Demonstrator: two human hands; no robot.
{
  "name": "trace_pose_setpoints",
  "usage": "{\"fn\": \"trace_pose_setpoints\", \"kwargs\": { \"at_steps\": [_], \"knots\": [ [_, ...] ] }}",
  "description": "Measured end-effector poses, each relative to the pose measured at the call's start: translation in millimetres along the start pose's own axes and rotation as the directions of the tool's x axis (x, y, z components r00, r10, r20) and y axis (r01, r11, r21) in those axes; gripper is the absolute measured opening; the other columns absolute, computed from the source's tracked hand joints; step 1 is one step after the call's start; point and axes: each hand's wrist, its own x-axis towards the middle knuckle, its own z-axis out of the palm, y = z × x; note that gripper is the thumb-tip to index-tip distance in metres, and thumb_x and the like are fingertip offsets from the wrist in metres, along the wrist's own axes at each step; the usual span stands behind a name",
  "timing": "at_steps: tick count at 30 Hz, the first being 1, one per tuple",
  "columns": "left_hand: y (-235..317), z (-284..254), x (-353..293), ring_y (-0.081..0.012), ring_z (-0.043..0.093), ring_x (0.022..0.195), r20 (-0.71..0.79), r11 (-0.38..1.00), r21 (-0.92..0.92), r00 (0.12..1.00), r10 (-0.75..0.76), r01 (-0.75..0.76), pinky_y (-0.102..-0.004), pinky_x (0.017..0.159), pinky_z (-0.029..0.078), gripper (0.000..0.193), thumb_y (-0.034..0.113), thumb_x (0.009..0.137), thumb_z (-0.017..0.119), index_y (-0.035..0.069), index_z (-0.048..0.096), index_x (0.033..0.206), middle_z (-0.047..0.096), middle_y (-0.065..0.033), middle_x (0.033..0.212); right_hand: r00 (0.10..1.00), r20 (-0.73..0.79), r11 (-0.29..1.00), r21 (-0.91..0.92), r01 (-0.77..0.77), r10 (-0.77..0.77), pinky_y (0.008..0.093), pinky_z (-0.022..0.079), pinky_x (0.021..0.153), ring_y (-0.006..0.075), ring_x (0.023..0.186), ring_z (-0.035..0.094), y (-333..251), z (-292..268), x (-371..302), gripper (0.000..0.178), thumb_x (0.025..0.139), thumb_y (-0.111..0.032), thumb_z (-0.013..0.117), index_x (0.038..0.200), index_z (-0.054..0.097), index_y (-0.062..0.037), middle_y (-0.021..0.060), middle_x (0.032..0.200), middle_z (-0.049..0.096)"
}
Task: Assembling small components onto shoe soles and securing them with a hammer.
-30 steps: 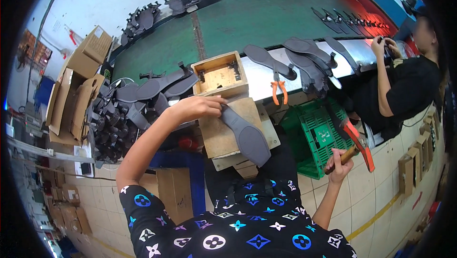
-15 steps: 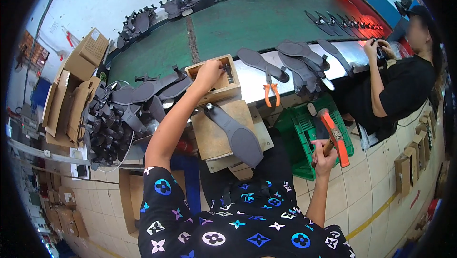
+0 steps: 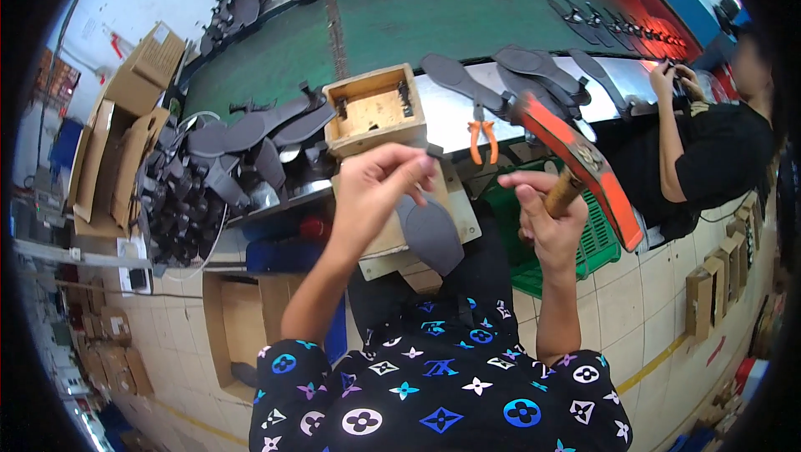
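My left hand (image 3: 375,193) pinches a small black piece (image 3: 435,151) between thumb and fingertips, above the work block. Under it lies a dark grey shoe sole (image 3: 432,239), its upper end hidden by the hand. My right hand (image 3: 552,222) is wrapped round the wooden handle of a hammer (image 3: 586,158) with a worn orange head, raised to the right of the block. Just beyond my left hand stands an open wooden box (image 3: 375,140) with several small black pieces inside. Orange-handled pliers (image 3: 482,141) lie on the metal bench edge.
Heeled soles (image 3: 259,143) are heaped on the left, and others (image 3: 534,76) lie at the right of the bench. Beyond runs a green conveyor belt (image 3: 442,22). A green crate (image 3: 526,272) stands below right. Another person (image 3: 717,151) works at the far right.
My left hand has come out of the wooden box toward me with the small black piece and now hangs over the sole. My right hand has lifted the hammer upward and inward.
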Motion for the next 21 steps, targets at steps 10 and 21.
{"fn": "trace_pose_setpoints", "kwargs": {
  "at_steps": [10, 21],
  "knots": [
    [23.9, 2.9, -72.0, -0.0175, 0.068, 0.076, 0.080, 0.853, -0.504, 0.990, -0.112, 0.137, -0.0283, 0.062, 0.058, 0.018, 0.010, 0.098, 0.061, -0.007, 0.068, 0.102, 0.069, -0.0134, 0.087, 0.972, 0.229, 0.985, 0.169, 0.017, -0.056, 0.0187, 0.038, 0.042, 0.0030, 0.048, 0.047, -23.3, 67.6, 7.6, 0.021, 0.096, -0.015, 0.067, 0.106, 0.067, 0.0040, 0.0180, 0.098, 0.073],
    [16.4, -1.0, -79.6, -0.0149, 0.068, 0.077, 0.022, 0.905, -0.418, 0.997, -0.080, 0.082, -0.0260, 0.066, 0.058, 0.013, 0.003, 0.096, 0.064, -0.009, 0.066, 0.101, 0.066, -0.0112, 0.091, 0.924, 0.363, 0.983, 0.175, 0.055, -0.116, 0.0182, 0.041, 0.048, 0.0039, 0.056, 0.052, -18.5, 67.6, 2.1, 0.021, 0.087, -0.008, 0.076, 0.102, 0.067, 0.0034, 0.0208, 0.106, 0.069]
  ]
}}
